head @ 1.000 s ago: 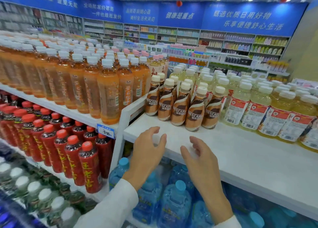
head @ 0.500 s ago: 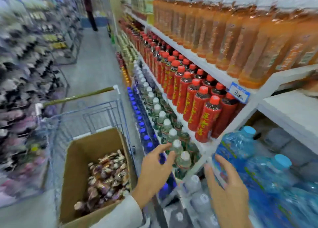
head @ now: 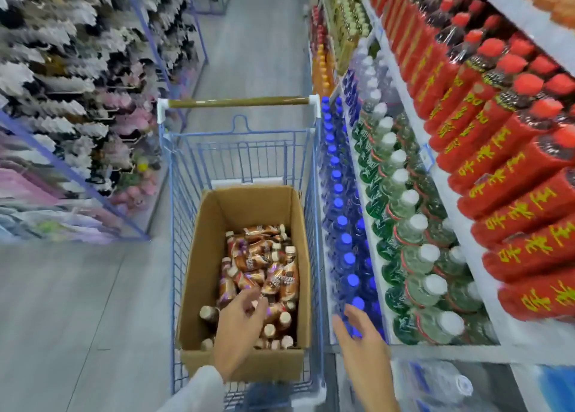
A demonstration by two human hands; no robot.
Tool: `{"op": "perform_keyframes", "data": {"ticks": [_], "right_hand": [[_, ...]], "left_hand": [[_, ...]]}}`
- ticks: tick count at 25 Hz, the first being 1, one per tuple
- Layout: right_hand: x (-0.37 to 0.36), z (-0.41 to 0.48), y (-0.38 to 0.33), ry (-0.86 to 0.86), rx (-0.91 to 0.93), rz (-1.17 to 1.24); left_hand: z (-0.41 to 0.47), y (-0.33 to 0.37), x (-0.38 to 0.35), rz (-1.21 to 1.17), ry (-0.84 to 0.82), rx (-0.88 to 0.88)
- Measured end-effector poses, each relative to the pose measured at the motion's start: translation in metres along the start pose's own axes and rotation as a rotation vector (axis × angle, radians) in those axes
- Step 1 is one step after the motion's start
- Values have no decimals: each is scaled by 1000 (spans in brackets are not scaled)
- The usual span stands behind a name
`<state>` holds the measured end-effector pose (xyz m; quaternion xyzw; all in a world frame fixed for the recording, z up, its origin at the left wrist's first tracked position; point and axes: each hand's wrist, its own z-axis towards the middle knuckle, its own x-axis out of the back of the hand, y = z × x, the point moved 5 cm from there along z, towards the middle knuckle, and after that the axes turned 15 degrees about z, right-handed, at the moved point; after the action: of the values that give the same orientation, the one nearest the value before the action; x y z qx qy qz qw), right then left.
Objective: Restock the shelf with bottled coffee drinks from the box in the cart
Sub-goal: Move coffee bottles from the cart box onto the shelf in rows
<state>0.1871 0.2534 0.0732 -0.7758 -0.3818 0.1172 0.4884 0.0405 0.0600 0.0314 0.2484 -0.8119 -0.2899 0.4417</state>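
Note:
An open cardboard box (head: 199, 274) sits in a blue wire cart (head: 239, 150) straight ahead and below me. Several brown bottled coffee drinks (head: 264, 265) with cream caps lie jumbled inside it. My left hand (head: 239, 327) reaches down into the box, fingers spread loosely just above the bottles, holding nothing. My right hand (head: 362, 340) hovers open to the right of the cart, beside the low shelf of blue-capped bottles (head: 339, 225). The shelf spot with the coffee bottles is out of view.
The drinks shelving runs along my right: red bottles (head: 497, 150) above, green-labelled white-capped bottles (head: 410, 225) below. Large water jugs (head: 435, 383) sit at the bottom right. A rack of hanging goods (head: 77, 100) lines the left. The grey aisle floor (head: 255, 38) stretches ahead past the cart handle (head: 239, 102).
My view has swung left and down from the shelf top to the cart. Both hands left the shelf edge; the left one has dropped into the box, the right stays beside the cart.

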Motion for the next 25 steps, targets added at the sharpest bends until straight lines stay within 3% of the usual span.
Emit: {"op": "perform_keyframes", "data": {"ticks": [8, 12, 16, 18, 21, 25], "right_hand": [[-87, 52, 23, -179, -206, -110], [-110, 68, 44, -174, -299, -90], [-117, 75, 68, -129, -367, -71], [-118, 78, 80, -99, -369, -85], [-122, 81, 88, -41, -378, -73], [-135, 90, 89, -54, -362, -147]], "left_hand": [[124, -67, -9, 141, -12, 274], [225, -82, -31, 399, -99, 150], [306, -117, -68, 905, -359, -5], [329, -137, -84, 1049, -451, -15], [345, -151, -98, 1148, -421, -28], [324, -130, -78, 989, -333, -9]]}}
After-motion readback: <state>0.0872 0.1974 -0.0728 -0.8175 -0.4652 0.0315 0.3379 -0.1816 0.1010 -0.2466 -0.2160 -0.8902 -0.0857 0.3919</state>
